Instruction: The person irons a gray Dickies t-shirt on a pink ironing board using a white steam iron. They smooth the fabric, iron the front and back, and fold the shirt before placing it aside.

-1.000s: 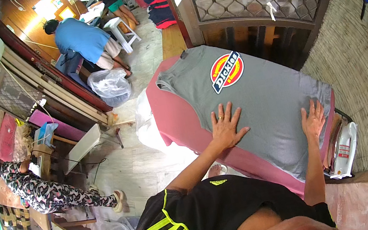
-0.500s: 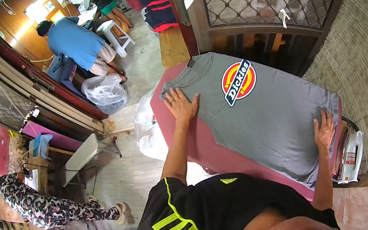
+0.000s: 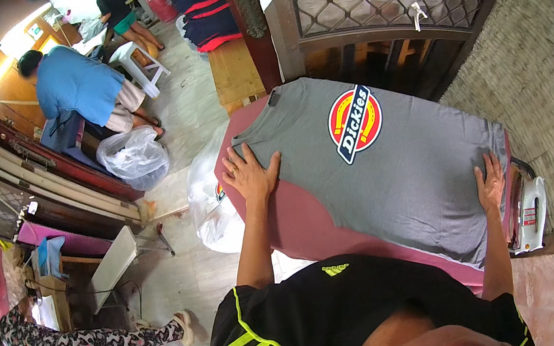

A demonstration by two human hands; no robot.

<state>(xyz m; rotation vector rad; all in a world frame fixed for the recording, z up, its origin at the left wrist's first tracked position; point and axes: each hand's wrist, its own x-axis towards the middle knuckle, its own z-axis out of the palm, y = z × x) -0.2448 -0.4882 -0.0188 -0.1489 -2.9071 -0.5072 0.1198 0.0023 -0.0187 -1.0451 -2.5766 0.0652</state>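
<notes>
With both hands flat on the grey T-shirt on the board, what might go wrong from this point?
1. The iron stands at the board's end right beside the right hand; a sideways sweep might knock it or, if it is hot, burn the hand.
2. The left hand presses the grey T-shirt near the pink board's edge, so the sleeve may slide off.
3. Uneven pulling could crease the round print.

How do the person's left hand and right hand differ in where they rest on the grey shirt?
The left hand lies at the sleeve end, partly on the pink board. The right hand lies at the hem end, near the iron. Both are flat, fingers spread, on the grey shirt.
</notes>
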